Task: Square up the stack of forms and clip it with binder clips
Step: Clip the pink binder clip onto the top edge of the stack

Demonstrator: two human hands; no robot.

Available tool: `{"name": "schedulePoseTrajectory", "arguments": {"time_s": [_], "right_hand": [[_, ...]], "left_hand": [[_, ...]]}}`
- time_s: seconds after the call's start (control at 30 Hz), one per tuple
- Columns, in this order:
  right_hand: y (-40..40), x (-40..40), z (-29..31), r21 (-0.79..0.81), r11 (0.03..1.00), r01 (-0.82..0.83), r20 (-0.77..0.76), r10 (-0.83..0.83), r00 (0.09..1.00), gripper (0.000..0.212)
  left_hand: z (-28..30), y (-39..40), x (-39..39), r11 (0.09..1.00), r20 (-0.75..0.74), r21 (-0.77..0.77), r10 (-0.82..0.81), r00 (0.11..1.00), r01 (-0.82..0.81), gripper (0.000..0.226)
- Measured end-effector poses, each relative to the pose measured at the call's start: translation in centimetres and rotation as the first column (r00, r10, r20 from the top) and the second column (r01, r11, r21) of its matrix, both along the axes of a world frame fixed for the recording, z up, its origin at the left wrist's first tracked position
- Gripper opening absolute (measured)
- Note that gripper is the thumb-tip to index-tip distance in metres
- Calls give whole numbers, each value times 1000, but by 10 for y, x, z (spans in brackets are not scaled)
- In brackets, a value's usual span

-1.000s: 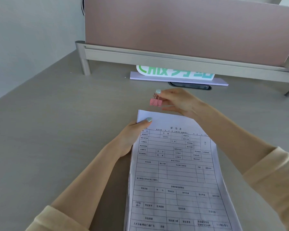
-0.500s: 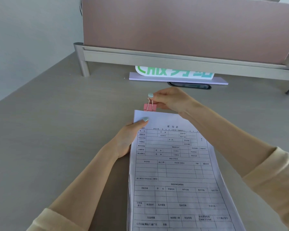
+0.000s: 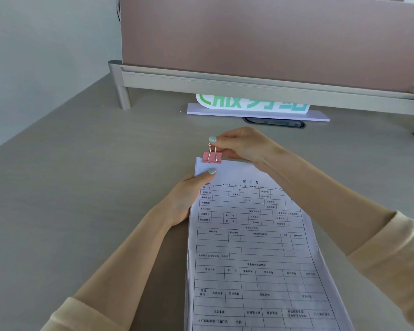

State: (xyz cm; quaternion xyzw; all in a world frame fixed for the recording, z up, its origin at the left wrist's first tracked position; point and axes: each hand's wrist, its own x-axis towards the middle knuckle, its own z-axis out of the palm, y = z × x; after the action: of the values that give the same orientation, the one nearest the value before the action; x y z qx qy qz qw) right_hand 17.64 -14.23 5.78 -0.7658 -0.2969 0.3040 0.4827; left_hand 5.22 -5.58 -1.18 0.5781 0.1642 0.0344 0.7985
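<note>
Fingers (image 3: 222, 145) of our right hand (image 3: 243, 145) are pinched closed on the wire handles of a pink binder clip (image 3: 212, 156), thumb on the near side, a mint-painted fingertip at the top of the handles. We hold the clip with its handles pointing away from us and its pink body at the far edge of the stack of forms (image 3: 253, 247), close to the far-left corner. We cannot tell whether the clip mouth is already seated over the sheets or only touching their edge.

Our left hand (image 3: 188, 199) lies at the left edge of the stack, near the same corner. Its thumb presses flat on the top sheet just below the clip; the remaining fingers are hidden beside or under the paper, so we cannot tell their grip.

We see the stack lying flat on the grey table (image 3: 81, 187), long side running away from us, the top sheet a printed form with ruled boxes. Sheet edges along the left side show slightly offset.

Beyond the hands, a white sign with green lettering (image 3: 252, 105) stands under a pink desk partition (image 3: 261, 37)
</note>
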Motion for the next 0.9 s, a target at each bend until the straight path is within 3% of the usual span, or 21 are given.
{"name": "schedulePoseTrajectory", "arguments": {"time_s": [0.27, 0.47, 0.67, 0.9], "right_hand": [[0, -4, -1, -37, 999, -9, 42, 11, 999, 18], [-3, -4, 0, -97, 995, -30, 140, 43, 989, 38], [-8, -1, 7, -194, 970, -147, 104, 170, 980, 21], [-13, 5, 15, -190, 971, -142, 73, 158, 985, 25]], "left_hand": [[-2, 3, -1, 1000, 17, 7, -25, 1000, 25, 24], [-2, 5, -1, 999, 21, 7, -47, 999, 47, 22], [-1, 4, -3, 997, 37, 9, -74, 997, 73, 23], [-4, 5, 0, 990, 29, 137, -44, 999, 40, 18]]}}
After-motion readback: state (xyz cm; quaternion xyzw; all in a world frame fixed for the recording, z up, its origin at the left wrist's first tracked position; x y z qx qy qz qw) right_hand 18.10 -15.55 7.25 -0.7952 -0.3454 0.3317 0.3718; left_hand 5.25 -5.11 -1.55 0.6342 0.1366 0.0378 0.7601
